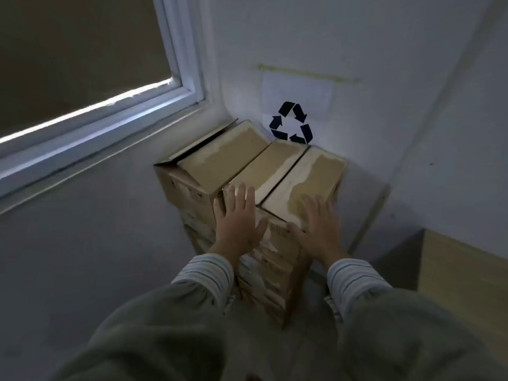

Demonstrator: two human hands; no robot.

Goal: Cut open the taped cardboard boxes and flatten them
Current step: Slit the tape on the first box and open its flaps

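A stack of flattened brown cardboard boxes (pixel 255 166) stands in the corner of the room, its top layer showing torn tape marks and a dark seam between two flaps. My left hand (pixel 237 215) lies flat, fingers spread, on the near left corner of the top layer. My right hand (pixel 319 224) rests flat with fingers apart on the near right flap. Neither hand holds anything. No knife or cutter is in view. The lower layers of the stack (pixel 269 281) show printed labels on their near edge.
A recycling symbol (pixel 291 122) on white paper is stuck to the wall behind the stack. A window with a white frame (pixel 176 86) and dark blind is at the left. A light wooden cabinet (pixel 464 273) stands at the right. Grey floor surrounds the stack.
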